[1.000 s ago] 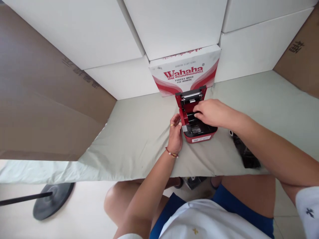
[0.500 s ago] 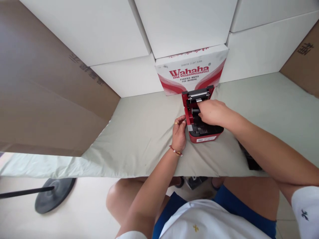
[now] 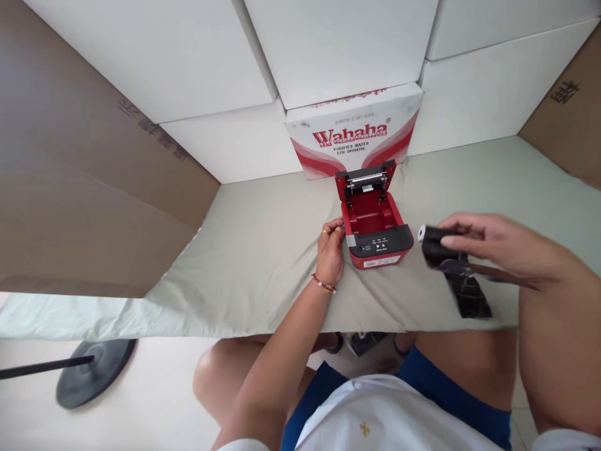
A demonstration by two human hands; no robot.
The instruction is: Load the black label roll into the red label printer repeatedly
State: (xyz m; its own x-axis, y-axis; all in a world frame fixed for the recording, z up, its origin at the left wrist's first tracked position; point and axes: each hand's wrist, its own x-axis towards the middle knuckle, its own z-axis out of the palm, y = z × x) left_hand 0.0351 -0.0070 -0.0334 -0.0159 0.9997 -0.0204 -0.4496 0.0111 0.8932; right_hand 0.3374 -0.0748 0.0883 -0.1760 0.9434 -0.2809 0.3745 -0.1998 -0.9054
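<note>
A small red printer (image 3: 374,227) stands on the cloth-covered table (image 3: 263,263) with its lid tipped open toward the back. Its red inner bay shows with nothing in it. My left hand (image 3: 330,250) rests against the printer's left side, fingers curled on its edge. To the right of the printer, my right hand (image 3: 498,241) hovers above the table and grips a black roll (image 3: 434,245) with a white core end. A strip of dark ribbon trails from the roll under my fingers.
A black wrapper (image 3: 469,295) lies near the table's front right edge. A red and white Wahaha carton (image 3: 353,134) stands right behind the printer, among stacked white boxes. Brown cardboard walls close both sides. A black stand base (image 3: 91,374) sits on the floor at left.
My right hand has come out of the printer's bay and moved right, carrying the black roll. The bay now shows bare. My left hand has stayed at the printer's side.
</note>
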